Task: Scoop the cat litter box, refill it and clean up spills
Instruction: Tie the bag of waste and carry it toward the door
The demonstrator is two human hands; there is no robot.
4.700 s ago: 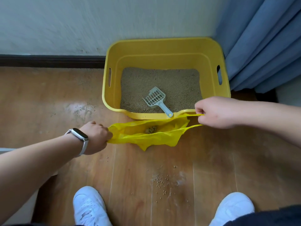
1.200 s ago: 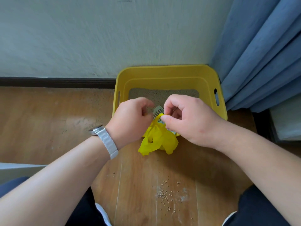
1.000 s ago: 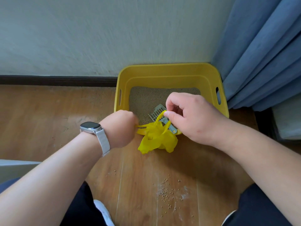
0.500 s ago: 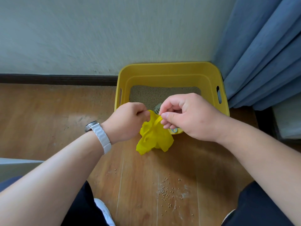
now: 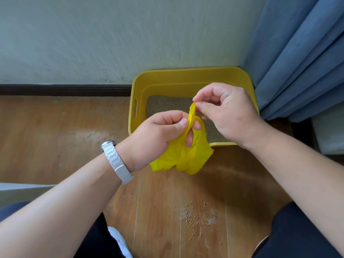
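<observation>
The yellow bag (image 5: pixel 183 157) hangs from both hands, just in front of the near edge of the yellow litter box (image 5: pixel 186 76). It is all bunched up. Its fat part points down at the floor (image 5: pixel 55 136) and its thin handle strip (image 5: pixel 191 113) goes straight up, so the bag is long from top to bottom. I cannot tell if the bottom touches the floor.

The right hand (image 5: pixel 228 116) is higher up, over the box. Its thumb and first finger pinch the top of the strip, and its other fingers are curled in. The left hand (image 5: pixel 158 135) is lower and closer. Its thumb and a finger squeeze the strip further down, and one finger pokes through a loop in the bag. Both arms reach in from the bottom corners.

Inside the box is sandy litter (image 5: pixel 165 105). Some spilled grains (image 5: pixel 189 215) lie on the floor, nearer than the bag. A white watch band (image 5: pixel 117 162) is on the left wrist. A white shoe (image 5: pixel 119 243) peeks out below. A blue curtain (image 5: pixel 297 53) hangs to the right of the box, and a dark baseboard (image 5: pixel 65 89) runs under the wall.
</observation>
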